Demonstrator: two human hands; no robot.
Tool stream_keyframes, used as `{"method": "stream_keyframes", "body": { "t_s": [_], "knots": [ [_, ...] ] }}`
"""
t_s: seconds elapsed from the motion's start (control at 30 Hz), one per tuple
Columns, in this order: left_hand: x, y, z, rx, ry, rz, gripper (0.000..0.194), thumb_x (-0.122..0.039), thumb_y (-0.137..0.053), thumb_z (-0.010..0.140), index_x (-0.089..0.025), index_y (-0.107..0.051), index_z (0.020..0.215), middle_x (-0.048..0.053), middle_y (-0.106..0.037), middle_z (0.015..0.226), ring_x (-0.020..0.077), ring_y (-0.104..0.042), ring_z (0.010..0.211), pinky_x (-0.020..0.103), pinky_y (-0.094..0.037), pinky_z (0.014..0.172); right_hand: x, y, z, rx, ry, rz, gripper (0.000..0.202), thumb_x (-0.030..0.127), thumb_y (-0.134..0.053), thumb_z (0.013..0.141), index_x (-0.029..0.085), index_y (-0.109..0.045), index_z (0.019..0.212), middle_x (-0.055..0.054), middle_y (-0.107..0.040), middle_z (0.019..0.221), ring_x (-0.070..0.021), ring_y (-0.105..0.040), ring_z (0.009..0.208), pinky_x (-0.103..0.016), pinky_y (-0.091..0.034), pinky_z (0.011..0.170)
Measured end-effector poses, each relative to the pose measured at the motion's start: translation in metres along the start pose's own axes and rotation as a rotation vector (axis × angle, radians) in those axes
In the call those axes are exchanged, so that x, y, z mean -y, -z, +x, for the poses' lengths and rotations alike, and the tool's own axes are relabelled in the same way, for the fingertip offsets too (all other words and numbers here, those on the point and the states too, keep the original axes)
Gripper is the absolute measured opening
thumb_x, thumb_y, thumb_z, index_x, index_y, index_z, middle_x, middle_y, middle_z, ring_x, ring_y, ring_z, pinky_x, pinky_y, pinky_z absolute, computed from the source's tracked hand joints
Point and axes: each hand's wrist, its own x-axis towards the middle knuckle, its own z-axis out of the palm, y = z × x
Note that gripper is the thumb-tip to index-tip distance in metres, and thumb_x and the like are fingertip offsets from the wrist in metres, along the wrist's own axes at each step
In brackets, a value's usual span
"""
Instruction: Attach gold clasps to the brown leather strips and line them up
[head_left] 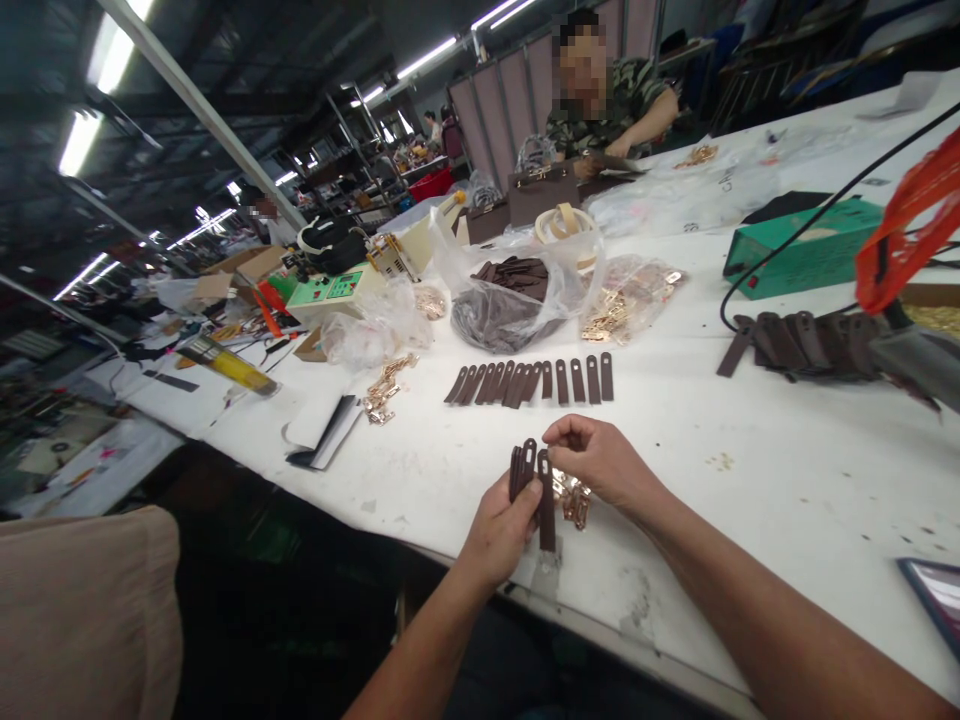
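Observation:
My left hand point(501, 525) is closed round a small stack of dark brown leather straps point(529, 462), each with a rounded end and a slot. One strap point(547, 515) stands apart at the front of the bunch, by my left thumb. My right hand point(592, 455) is pinched at that strap's slotted top; what lies between its fingertips is too small to make out. Below the right hand, partly hidden, is a pile of gold-coloured metal fittings point(576, 502). Farther back, a row of similar brown straps point(517, 383) lies on the white table point(420, 470).
Behind the row sits a plastic bag of brown straps point(510, 290), beside a bag of gold fittings point(611, 312). A green box point(802, 250) and more straps point(810, 342) are at right. A notebook point(326, 432) lies left. A person point(592, 110) works across the table.

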Motion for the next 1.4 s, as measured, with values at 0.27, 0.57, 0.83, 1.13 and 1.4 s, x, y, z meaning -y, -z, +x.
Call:
{"method": "stream_keyframes", "body": {
  "t_s": [0.27, 0.57, 0.83, 1.13, 1.4],
  "knots": [
    [0.003, -0.004, 0.004, -0.053, -0.004, -0.045, 0.025, -0.042, -0.064, 0.085, -0.018, -0.056, 0.087, -0.007, -0.043, 0.054, 0.007, -0.033, 0.044, 0.02, -0.025, 0.043, -0.001, -0.001, 0.0, 0.015, -0.007, 0.038, 0.017, 0.021, -0.063, 0.069, 0.016, -0.065, 0.086, 0.003, -0.06, 0.068, -0.0102, -0.049, 0.057, -0.023, -0.037, 0.054],
    [0.011, -0.002, 0.007, -0.104, -0.052, 0.064, 0.014, -0.031, -0.056, 0.089, -0.017, -0.059, 0.086, -0.006, -0.043, 0.06, 0.0075, -0.034, 0.048, 0.02, -0.031, 0.047, 0.001, -0.003, -0.002, 0.046, -0.033, 0.03, 0.016, 0.023, -0.064, 0.072, 0.016, -0.066, 0.086, 0.004, -0.058, 0.065, -0.0097, -0.048, 0.055, -0.022, -0.037, 0.052],
    [0.014, -0.001, 0.017, -0.102, -0.081, 0.114, 0.015, -0.029, -0.053, 0.091, -0.016, -0.06, 0.086, -0.002, -0.051, 0.069, 0.0094, -0.039, 0.056, 0.02, -0.035, 0.052, -0.001, 0.001, 0.003, 0.032, -0.038, 0.025, 0.015, 0.021, -0.064, 0.073, 0.016, -0.066, 0.086, 0.002, -0.061, 0.068, -0.0108, -0.052, 0.059, -0.023, -0.039, 0.055],
    [0.019, 0.007, 0.03, -0.12, -0.176, 0.097, 0.015, -0.029, -0.056, 0.091, -0.016, -0.063, 0.095, 0.001, -0.059, 0.084, 0.0154, -0.052, 0.076, 0.024, -0.044, 0.069, -0.008, -0.007, 0.0, 0.18, -0.091, 0.037, 0.034, 0.017, -0.062, 0.076, 0.02, -0.061, 0.111, 0.005, -0.06, 0.07, -0.0102, -0.054, 0.054, -0.022, -0.045, 0.051],
    [0.017, 0.01, 0.031, -0.101, -0.185, 0.137, 0.015, -0.027, -0.056, 0.091, -0.015, -0.065, 0.091, 0.001, -0.061, 0.082, 0.0153, -0.052, 0.075, 0.024, -0.045, 0.068, -0.006, -0.011, 0.003, 0.198, -0.113, -0.046, 0.04, 0.015, -0.059, 0.075, 0.02, -0.061, 0.115, 0.006, -0.058, 0.068, -0.0092, -0.052, 0.051, -0.019, -0.044, 0.046]
  ]
}}
